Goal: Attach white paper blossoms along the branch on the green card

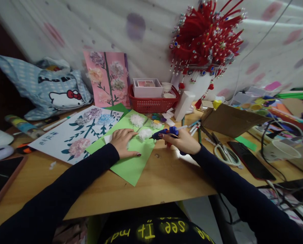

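Observation:
My left hand lies spread on a sheet of light green paper, thumb out to the right. Beside its fingertips a white fluffy flower rests on the sheet. Farther up the paper are another white flower and a smaller cream one. In my right hand is a blue glue gun, gripped with the fingers wrapped round it. Its tip points left, close to the nearer white flower; I cannot tell whether they touch.
A white sheet with flowers lies partly under the green paper. A red basket and a pink flower picture stand behind. To the right are scissors, a phone, a cardboard piece and a paper cup among cables.

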The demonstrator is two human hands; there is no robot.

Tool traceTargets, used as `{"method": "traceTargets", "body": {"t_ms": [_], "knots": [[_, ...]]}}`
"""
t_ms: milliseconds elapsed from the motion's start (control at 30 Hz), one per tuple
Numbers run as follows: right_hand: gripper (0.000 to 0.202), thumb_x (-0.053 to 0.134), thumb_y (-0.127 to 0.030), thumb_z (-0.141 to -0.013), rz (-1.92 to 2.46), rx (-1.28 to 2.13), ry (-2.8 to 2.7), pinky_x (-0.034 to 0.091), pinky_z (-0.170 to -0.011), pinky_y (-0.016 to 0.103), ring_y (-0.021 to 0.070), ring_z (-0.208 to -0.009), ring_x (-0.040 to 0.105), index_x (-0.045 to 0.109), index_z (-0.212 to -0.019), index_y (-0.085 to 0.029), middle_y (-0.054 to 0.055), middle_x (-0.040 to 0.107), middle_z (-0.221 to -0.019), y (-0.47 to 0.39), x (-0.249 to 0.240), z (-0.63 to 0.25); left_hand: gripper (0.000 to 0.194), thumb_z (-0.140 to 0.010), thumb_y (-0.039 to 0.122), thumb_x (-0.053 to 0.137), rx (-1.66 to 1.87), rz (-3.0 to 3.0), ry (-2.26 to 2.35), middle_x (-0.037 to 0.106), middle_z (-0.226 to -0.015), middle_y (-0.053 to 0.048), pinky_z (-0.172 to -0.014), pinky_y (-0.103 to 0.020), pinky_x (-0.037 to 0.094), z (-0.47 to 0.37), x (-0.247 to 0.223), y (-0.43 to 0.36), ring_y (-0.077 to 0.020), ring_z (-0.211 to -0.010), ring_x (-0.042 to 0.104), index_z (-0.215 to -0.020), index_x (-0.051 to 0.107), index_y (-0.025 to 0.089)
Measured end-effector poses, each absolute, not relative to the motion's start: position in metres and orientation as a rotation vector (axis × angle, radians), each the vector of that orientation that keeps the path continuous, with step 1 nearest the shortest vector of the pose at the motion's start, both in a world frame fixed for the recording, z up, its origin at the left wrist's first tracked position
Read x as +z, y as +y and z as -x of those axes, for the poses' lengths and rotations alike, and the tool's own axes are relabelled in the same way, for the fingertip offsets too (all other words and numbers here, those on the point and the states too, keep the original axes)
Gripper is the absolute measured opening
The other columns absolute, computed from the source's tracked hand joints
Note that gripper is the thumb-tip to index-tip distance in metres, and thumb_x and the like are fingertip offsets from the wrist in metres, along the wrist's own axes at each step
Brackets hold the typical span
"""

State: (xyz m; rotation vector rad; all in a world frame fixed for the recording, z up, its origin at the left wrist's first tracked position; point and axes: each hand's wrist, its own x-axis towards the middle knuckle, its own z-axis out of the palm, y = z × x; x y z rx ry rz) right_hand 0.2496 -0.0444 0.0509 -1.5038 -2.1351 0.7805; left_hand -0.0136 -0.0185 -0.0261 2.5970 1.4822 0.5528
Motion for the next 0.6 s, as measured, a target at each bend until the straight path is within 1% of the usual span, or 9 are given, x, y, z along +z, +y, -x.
{"method": "traceTargets", "body": {"t_ms": [167, 300, 400, 600], "knots": [[0.043, 0.051, -0.053, -0.083, 1.536, 0.788, -2.172, 0.043, -0.059, 0.028, 0.0159, -0.057, 0.060, 0.060, -0.062, -0.017, 0.005, 0.066, -0.058, -0.043, 0.050, -0.251, 0.087, -0.053, 0.072, 0.065, 0.535, -2.595, 1.498, 0.052, -0.128, -0.010, -0.100, -0.048, 0.027, 0.014, -0.026, -0.018, -0.0341, -0.118, 0.043, -0.123, 0.052, 0.023], [0.039, 0.052, -0.051, -0.083, 1.511, 0.830, -2.118, 0.044, -0.061, 0.028, 0.0156, -0.058, 0.061, 0.061, -0.066, -0.017, 0.004, 0.066, -0.058, -0.042, 0.052, -0.259, 0.087, -0.054, 0.073, 0.063, 0.521, -2.605, 1.496, 0.051, -0.129, -0.011, -0.101, -0.048, 0.027, 0.014, -0.026, -0.018, -0.0343, -0.119, 0.042, -0.124, 0.052, 0.023], [0.040, 0.052, -0.051, -0.083, 1.468, 0.871, -2.105, 0.045, -0.061, 0.027, 0.0149, -0.058, 0.061, 0.060, -0.063, -0.017, 0.004, 0.066, -0.058, -0.041, 0.051, -0.259, 0.087, -0.054, 0.072, 0.064, 0.514, -2.612, 1.493, 0.051, -0.130, -0.011, -0.101, -0.048, 0.027, 0.015, -0.026, -0.017, -0.0342, -0.119, 0.042, -0.125, 0.051, 0.022], [0.039, 0.055, -0.050, -0.081, 1.483, 0.908, -2.106, 0.043, -0.054, 0.026, 0.0131, -0.052, 0.058, 0.061, -0.064, -0.016, 0.003, 0.064, -0.057, -0.035, 0.045, -0.258, 0.086, -0.055, 0.071, 0.065, 0.524, -2.621, 1.500, 0.050, -0.130, -0.010, -0.100, -0.047, 0.028, 0.016, -0.028, -0.017, -0.0338, -0.119, 0.042, -0.125, 0.050, 0.024]]}}
